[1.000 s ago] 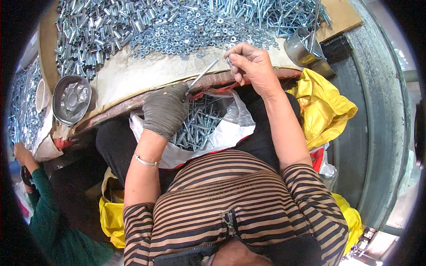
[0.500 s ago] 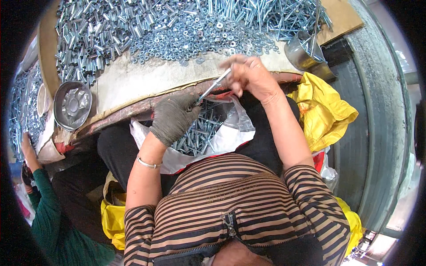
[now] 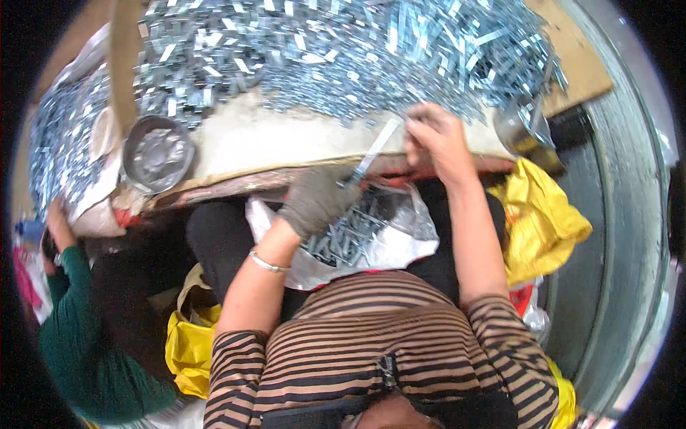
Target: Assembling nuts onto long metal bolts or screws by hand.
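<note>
Long bolt (image 3: 377, 149), silver and blurred by motion, stands tilted in the gloved left hand (image 3: 320, 201), its free end slanting up and to the right, over the front edge of the pale-covered surface (image 3: 236, 139). The left fingers are closed around its lower end. The bare right hand (image 3: 439, 143) hovers just beside the upper end, its fingers bent with the tips drawn in towards the thumb; blur hides whether they pinch anything. A bracelet (image 3: 268, 262) circles the left wrist.

Below the hands, an open white plastic bag (image 3: 411, 244) sits on the person's lap with metal fasteners (image 3: 339, 242) inside. Across the surface lie heaps of metal sleeves (image 3: 214, 53) on the left, small washers (image 3: 336, 89) nearer the front, and long loose bolts (image 3: 475, 43) on the right. A metal bowl (image 3: 133, 163) stands near the left front, and a metal cup (image 3: 513, 129) at the right. Below the cup hangs crumpled yellow sacking (image 3: 543, 222). At far left, a co-worker's hand (image 3: 61, 220) extends from a green sleeve (image 3: 75, 286).
</note>
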Demonstrator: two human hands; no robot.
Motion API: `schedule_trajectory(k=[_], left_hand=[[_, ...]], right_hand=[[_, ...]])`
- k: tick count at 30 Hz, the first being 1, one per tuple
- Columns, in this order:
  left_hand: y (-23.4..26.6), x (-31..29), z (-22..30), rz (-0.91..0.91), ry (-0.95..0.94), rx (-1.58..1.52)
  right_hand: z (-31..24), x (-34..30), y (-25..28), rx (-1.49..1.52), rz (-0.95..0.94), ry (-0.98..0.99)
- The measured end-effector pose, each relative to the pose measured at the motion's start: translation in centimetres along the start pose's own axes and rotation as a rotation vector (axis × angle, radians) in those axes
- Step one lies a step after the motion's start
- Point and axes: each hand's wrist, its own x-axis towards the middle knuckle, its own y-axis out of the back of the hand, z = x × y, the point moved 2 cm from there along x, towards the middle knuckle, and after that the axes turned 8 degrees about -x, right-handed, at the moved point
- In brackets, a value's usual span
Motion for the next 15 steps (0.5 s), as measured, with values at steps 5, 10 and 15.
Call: schedule_trajectory(k=[5, 10, 15], left_hand=[[-0.3, -1.1, 1.6, -0.149, 0.022, 0.157], [-1.0, -2.0, 2.2, -0.081, -0.141, 0.133], [-2.0, -1.6, 1.9, 0.252, -0.281, -0.052]], right_hand=[[-0.7, -2.8, 0.7, -0.016, -0.154, -0.053], [-1.4, -5.1, -0.7, 0.133, -0.212, -0.073], [0.8, -4.4, -4.4, 0.15, -0.202, -0.072]])
